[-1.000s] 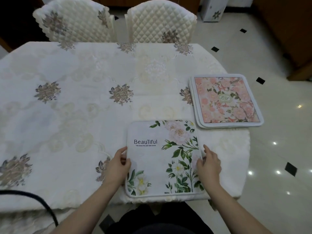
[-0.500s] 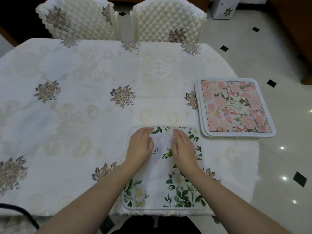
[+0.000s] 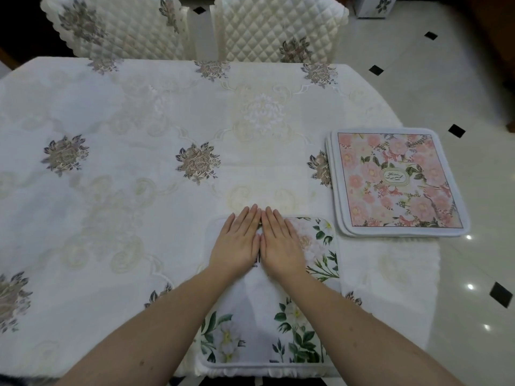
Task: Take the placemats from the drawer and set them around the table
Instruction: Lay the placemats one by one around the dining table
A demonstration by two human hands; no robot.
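Now both hands, left hand (image 3: 237, 243) and right hand (image 3: 281, 243), press flat with straight fingers on the white green-leaf fabric placemat (image 3: 267, 316) at the table's near edge; next, probably lift one from the pink floral placemat stack (image 3: 395, 182) at the right edge.

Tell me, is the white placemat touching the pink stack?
Apart. The head view shows bare tablecloth between the white placemat and the pink stack.

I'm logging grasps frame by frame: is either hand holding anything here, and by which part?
Nothing is held. The left hand and right hand lie flat, fingers straight, side by side on the far half of the green placemat.
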